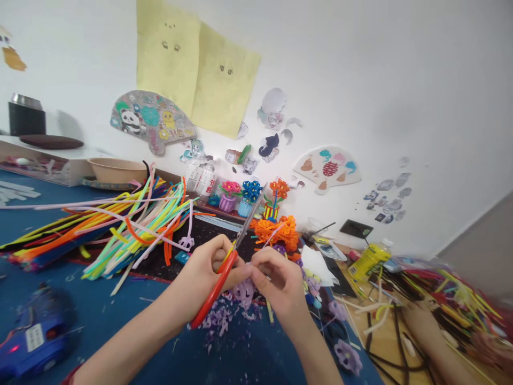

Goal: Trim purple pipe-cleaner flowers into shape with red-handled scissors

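Observation:
Red-handled scissors [216, 286] rest in my left hand [218, 270], their blades pointing up and away. My left thumb and fingers are closed and meet the fingertips of my right hand [276, 275]. Right at the fingertips, a light purple fuzzy flower piece [243, 291] hangs just below both hands. My right hand is pinched on it, and a thin pale stem rises above that hand. Purple fuzz clippings [220, 318] lie on the blue mat [152, 347] underneath.
Bundled colourful pipe cleaners [120, 224] lie at the left, near a blue glue gun [34, 334]. Orange flowers [276, 231] and small potted flowers [251, 191] stand behind. A yellow bottle [369, 261] is at the right, where another person's hands and forearm show.

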`<state>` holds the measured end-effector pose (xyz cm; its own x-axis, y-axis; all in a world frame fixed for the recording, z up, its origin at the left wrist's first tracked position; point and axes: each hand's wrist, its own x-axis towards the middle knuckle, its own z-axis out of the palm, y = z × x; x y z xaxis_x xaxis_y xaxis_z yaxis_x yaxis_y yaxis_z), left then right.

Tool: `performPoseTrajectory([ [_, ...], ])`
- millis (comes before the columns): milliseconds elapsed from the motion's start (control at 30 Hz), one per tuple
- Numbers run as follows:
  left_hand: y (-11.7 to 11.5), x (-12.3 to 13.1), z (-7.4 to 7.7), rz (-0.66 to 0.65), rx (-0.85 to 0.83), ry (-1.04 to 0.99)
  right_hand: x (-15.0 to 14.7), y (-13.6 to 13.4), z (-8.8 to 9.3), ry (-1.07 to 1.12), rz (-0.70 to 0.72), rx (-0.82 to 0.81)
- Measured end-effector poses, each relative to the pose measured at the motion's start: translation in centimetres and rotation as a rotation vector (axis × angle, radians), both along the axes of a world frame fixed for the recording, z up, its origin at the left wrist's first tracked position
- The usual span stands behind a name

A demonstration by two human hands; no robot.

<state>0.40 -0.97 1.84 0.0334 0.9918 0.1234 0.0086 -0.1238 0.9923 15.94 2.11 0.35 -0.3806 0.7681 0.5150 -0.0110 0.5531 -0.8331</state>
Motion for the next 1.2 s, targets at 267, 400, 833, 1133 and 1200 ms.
performPoseTrajectory([
  [267,0.0,-0.2,-0.1,-0.063,-0.021,-0.083,-0.5,0.2,-0.2,0.106,0.015,-0.246],
  [400,0.2,-0.5,-0.1,-0.080,-0.017,-0.082,-0.6,0.5,-0.2,0.102,-0.061,-0.290],
  [833,-0.1,-0.7,-0.2,-0.182,-0.102,-0.108,0.0,0.5,-0.2,0.195,-0.017,-0.309],
  [1133,-0.3,-1.0,-0.4,-0.285,-0.224,-0.280,0.5,0.6,-0.3,0.132,0.080,-0.260],
  [1200,-0.4,-1.1,-0.3,-0.323,-0.232,-0.309,0.6,0.5,0.0,0.106,0.096,-0.260],
])
